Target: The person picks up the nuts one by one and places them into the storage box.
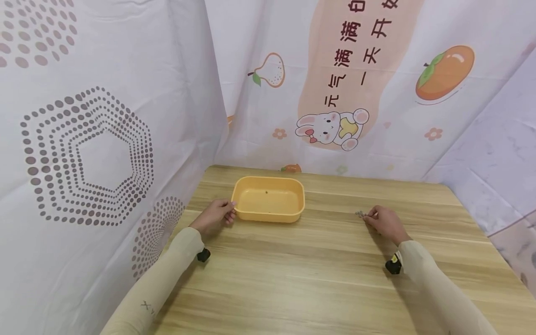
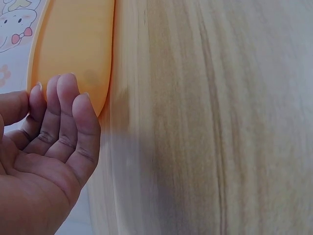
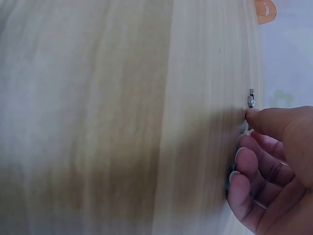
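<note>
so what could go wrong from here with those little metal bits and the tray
Small metal pieces lie close together by the right hand, so a clumsy pinch might scatter some. The left hand holds the yellow-orange tray at one end, so a careless tug could shift it.

Smooth, faintly glossy plastic tray [image 1: 268,217]; shiny metal pieces [image 1: 359,214]; wood-grain table [image 1: 284,279] with a soft sheen; creased, matt cloth curtain [image 1: 188,93]; matt cloth sleeves [image 1: 161,272].
</note>
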A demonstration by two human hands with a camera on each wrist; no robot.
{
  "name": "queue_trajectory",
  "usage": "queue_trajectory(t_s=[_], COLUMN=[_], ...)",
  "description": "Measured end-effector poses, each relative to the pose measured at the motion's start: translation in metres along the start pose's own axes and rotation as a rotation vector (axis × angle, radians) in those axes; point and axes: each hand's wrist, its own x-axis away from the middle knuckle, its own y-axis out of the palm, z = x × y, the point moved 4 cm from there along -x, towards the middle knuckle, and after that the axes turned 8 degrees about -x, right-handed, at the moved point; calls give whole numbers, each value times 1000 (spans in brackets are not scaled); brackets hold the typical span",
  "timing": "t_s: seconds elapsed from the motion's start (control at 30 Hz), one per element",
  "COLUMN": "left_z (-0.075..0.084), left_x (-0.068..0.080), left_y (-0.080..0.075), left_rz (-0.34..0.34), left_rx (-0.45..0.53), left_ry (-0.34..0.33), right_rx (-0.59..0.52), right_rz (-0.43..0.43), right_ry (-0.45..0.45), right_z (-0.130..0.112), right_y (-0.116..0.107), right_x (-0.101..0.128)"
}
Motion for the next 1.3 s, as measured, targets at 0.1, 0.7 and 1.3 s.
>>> queue_trajectory(t_s=[0.1, 0.7, 1.3], left_z=[0, 1, 3], left_x=[0, 0, -1], left_y=[0, 1, 0], left_rz=[-4, -6, -3], left_rx=[-1, -16, -23], left_ry=[-3, -16, -6], right_rx=[12, 84, 62], right_rz=[-5, 42, -18], right_ry=[3, -14, 0], right_z=[1, 3, 1], right_y=[1, 6, 6], right_x=[-2, -11, -19])
